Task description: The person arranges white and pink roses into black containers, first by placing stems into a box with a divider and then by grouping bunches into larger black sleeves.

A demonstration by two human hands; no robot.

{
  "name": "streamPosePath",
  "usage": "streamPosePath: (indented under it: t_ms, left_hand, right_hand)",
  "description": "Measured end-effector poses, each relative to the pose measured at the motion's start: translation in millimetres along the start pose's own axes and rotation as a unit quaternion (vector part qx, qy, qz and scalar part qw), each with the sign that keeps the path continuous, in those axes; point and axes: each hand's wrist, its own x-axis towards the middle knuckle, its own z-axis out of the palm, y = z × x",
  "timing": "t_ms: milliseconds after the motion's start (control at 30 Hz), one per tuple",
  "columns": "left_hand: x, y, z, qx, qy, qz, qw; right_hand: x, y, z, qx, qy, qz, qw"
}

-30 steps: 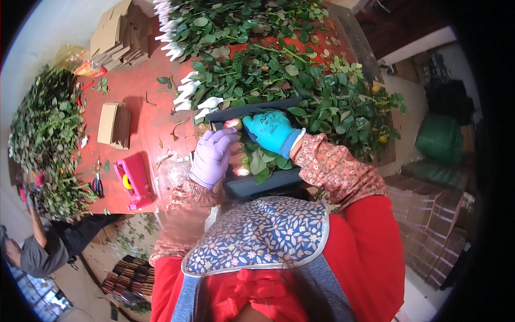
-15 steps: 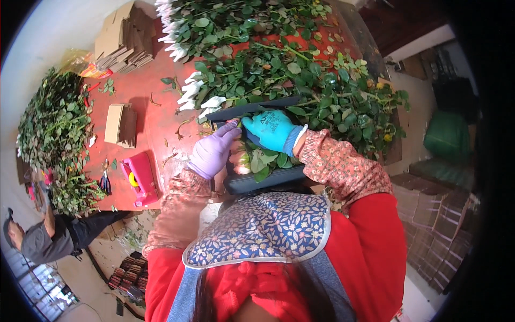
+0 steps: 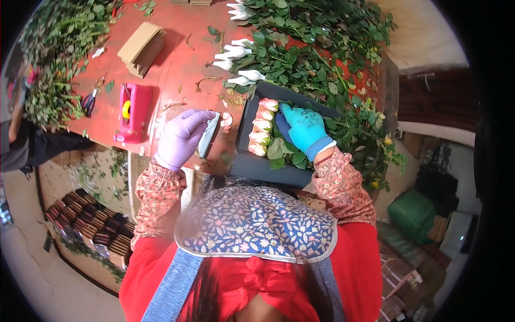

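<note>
My right hand [image 3: 307,129], in a teal glove, is curled over the leafy stems of a row of pink-and-cream roses [image 3: 262,125]. Those roses lie in a black open-topped box or tray [image 3: 256,162] at the table's near edge. Its fingertips are partly hidden among the leaves. To the left of the box, my left hand [image 3: 181,135] wears a lilac glove. Its fingers are closed at the upper end of a narrow silver-grey object [image 3: 207,137], whose kind is unclear. A few pinkish petals [image 3: 226,121] lie beside that object.
A pink tape dispenser [image 3: 132,112], scissors [image 3: 90,102] and a stack of folded cardboard [image 3: 142,49] stand on the red table [image 3: 177,70]. Leafy stems with white-wrapped heads [image 3: 234,52] fill the far right; more greenery [image 3: 59,64] is heaped at left.
My left hand has left the roses and moved left to the silver-grey object, uncovering the rose heads. My right hand stays on the stems. The whole view has shifted.
</note>
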Motion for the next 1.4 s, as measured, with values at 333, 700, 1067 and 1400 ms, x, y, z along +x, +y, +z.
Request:
streamPosePath:
  t_ms: [333, 700, 1067, 1400]
  left_hand:
    - [-20, -76, -32, 0.087, 0.126, -0.222, 0.963]
    - [131, -206, -80, 0.451, 0.205, -0.139, 0.858]
    - [151, -203, -108, 0.442, 0.08, -0.264, 0.853]
    - [100, -102, -90, -0.366, 0.174, -0.09, 0.91]
  right_hand:
    - [-6, -6, -7, -0.01, 0.087, -0.017, 0.996]
    - [-25, -31, -57, 0.01, 0.075, -0.008, 0.997]
    - [-23, -22, -65, 0.039, 0.099, 0.005, 0.994]
    - [-9, -41, -92, 0.273, 0.108, -0.017, 0.956]
